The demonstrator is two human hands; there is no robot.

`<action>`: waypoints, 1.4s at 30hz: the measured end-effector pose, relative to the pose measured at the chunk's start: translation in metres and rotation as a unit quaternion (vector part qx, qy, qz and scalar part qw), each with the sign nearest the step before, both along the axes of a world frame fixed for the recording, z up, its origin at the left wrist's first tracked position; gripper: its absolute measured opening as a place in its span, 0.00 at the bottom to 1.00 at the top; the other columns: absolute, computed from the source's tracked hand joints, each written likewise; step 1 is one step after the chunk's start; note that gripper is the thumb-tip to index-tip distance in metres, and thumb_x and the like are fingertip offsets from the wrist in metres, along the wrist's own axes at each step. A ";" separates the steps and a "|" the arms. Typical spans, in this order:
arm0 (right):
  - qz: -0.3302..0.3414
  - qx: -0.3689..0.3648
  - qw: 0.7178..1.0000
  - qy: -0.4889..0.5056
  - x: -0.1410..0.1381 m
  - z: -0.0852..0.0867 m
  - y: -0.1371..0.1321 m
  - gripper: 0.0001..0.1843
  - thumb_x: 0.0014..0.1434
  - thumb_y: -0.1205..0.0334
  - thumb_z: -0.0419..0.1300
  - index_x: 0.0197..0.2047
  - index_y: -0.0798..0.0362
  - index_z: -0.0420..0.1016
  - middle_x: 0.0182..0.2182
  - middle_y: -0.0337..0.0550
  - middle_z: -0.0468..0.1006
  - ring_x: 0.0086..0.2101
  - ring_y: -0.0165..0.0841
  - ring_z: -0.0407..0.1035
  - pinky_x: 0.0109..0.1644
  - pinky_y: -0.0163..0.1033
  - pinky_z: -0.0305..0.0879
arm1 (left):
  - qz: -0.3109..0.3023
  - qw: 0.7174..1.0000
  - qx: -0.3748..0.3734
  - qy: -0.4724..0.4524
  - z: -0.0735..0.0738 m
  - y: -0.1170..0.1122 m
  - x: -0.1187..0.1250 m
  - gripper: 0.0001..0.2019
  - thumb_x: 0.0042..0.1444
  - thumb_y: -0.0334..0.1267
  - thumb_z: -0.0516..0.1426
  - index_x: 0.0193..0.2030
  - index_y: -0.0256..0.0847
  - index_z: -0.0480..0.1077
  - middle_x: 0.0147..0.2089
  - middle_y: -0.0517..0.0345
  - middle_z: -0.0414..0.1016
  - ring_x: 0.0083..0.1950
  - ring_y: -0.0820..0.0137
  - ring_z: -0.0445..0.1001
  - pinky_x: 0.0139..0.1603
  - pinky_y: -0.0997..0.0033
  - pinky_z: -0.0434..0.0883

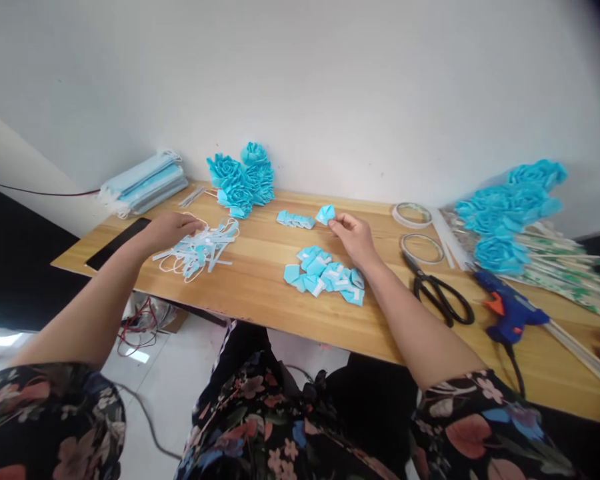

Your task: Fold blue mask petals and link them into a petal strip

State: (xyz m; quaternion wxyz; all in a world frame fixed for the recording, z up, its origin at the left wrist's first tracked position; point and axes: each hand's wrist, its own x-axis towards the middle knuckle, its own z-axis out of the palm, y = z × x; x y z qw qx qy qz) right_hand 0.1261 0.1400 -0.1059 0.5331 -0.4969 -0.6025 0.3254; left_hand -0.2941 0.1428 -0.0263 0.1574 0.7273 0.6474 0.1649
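My right hand [354, 237] pinches a small folded blue petal piece [325, 214] above the wooden table [260, 280]. Just left of it lies a short row of folded blue pieces [295, 219]. A pile of similar folded blue pieces [325, 273] sits in front of that hand. My left hand [170, 230] rests, fingers curled, on a heap of white ear loops and cut mask strips [197, 250]. What its fingers hold, if anything, is hidden.
A stack of blue face masks [145, 181] lies at the back left beside a dark phone [117, 243]. Blue fabric roses [243, 179] stand by the wall, more [510, 213] at right on sticks. Tape rolls [413, 215], black scissors [440, 293] and a blue glue gun [510, 310] lie right.
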 end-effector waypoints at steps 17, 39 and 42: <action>0.117 -0.067 0.987 0.084 -0.009 0.018 -0.014 0.16 0.48 0.48 0.66 0.29 0.53 0.74 0.26 0.35 0.75 0.29 0.28 0.67 0.38 0.35 0.67 | -0.164 0.919 -0.072 -0.350 -0.033 0.001 0.203 0.22 0.49 0.54 0.62 0.43 0.40 0.79 0.36 0.55 0.79 0.34 0.69 0.72 0.33 0.72 0.68; 0.077 -0.060 0.989 0.111 -0.003 0.015 -0.007 0.14 0.49 0.49 0.67 0.31 0.53 0.76 0.28 0.36 0.77 0.30 0.27 0.68 0.36 0.33 0.68 | -0.131 0.915 -0.101 -0.369 -0.036 0.010 0.226 0.10 0.48 0.44 0.61 0.27 0.38 0.74 0.24 0.59 0.72 0.24 0.74 0.65 0.27 0.73 0.61; 0.019 -0.071 0.985 0.158 0.004 0.017 -0.005 0.17 0.48 0.48 0.67 0.32 0.53 0.75 0.28 0.36 0.76 0.29 0.26 0.67 0.32 0.31 0.67 | -0.138 0.946 -0.026 -0.292 -0.035 0.024 0.217 0.16 0.52 0.45 0.57 0.41 0.37 0.79 0.33 0.54 0.80 0.29 0.71 0.71 0.31 0.72 0.66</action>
